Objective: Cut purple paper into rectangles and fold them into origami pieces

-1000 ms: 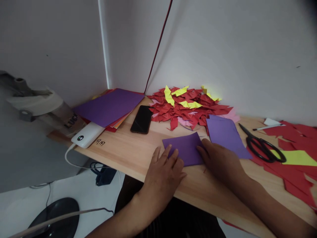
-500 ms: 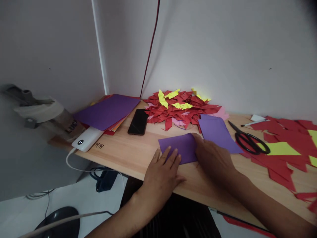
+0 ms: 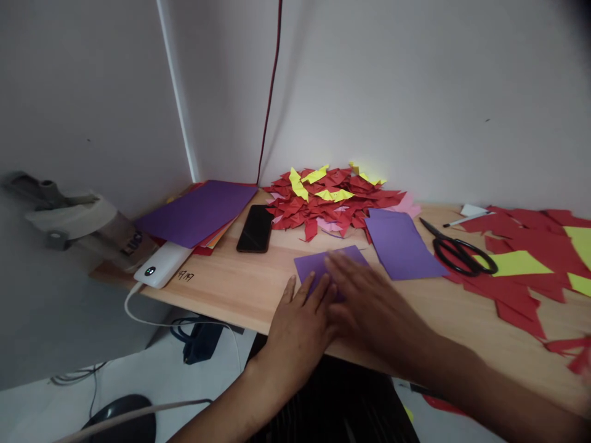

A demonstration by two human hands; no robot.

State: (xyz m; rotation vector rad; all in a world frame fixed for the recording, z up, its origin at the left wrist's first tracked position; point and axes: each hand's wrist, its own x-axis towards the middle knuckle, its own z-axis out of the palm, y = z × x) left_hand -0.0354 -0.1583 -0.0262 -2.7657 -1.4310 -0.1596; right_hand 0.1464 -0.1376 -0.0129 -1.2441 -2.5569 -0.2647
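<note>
A small sheet of purple paper (image 3: 312, 262) lies on the wooden table in front of me, partly covered by my hands. My left hand (image 3: 302, 326) rests flat with spread fingertips on its near left part. Over the middle and right of the sheet, my right hand (image 3: 362, 295) stretches its fingers out, a little smeared by motion, close beside the left fingers. To the right lie more purple paper pieces (image 3: 401, 246). Black-handled scissors (image 3: 459, 251) sit beyond them, partly on red and yellow cut paper.
A heap of folded red paper pieces (image 3: 318, 212) with some yellow and pink stands against the wall. Left are a phone (image 3: 255, 229), a purple sheet stack (image 3: 201, 209), a white power bank (image 3: 164, 266) with cable and a bottle (image 3: 92, 227). Red cut paper (image 3: 517, 311) covers the right side.
My right hand has moved left from the sheet's right edge across its middle, toward my left hand. The left hand stays on the paper. The view has shifted slightly.
</note>
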